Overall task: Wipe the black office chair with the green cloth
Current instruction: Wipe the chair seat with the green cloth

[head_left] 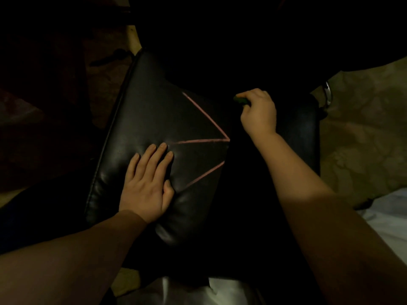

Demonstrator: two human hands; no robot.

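The black office chair (143, 115) fills the middle of the dim view, its leather seat marked with pink stitched lines. My left hand (147, 183) lies flat on the seat's near left part, fingers straight. My right hand (258, 113) is further back, over the dark middle of the chair, fingers curled round the green cloth (240, 100). Only a small green bit of the cloth shows at the fingertips; the rest is hidden in my fist.
Patterned beige carpet (363, 128) lies to the right and upper left of the chair. A metal chair part (328, 93) sticks out at the right edge. White fabric (385, 216) lies at the lower right. The upper area is too dark to read.
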